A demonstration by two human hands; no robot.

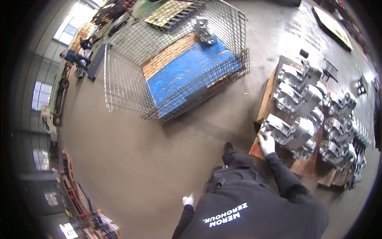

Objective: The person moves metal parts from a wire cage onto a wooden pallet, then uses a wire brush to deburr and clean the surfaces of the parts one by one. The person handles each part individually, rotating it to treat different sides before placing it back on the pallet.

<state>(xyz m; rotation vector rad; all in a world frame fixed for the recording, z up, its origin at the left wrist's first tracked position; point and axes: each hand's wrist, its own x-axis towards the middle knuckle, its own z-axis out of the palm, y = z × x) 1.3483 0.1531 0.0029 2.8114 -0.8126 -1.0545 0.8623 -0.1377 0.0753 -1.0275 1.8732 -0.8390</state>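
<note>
Head view, with twelve o'clock at its upper edge: the person's right hand [266, 144], in a white glove, is between three and four o'clock, at the near edge of a wooden platform [312, 169]. Its fingers are up against the left end of the nearest metal part [294, 131], a silver casting with a round opening; whether the grip has closed on it I cannot tell. More silver castings [338, 153] stand in rows around three o'clock on that platform. The left hand [188, 200], also gloved, hangs over the floor [131, 159] at six o'clock, well apart from the castings; its fingers look loosely curled, but how far its grip is open I cannot tell.

At twelve o'clock stands a wire cage [123, 85] with a blue sheet [179, 79] over its wooden base [169, 51]. One casting [204, 32] rests inside at the far end. Beyond it lies a pallet [169, 14]. Two other people [72, 56] bend over at ten o'clock; a truck [48, 121] stands at nine.
</note>
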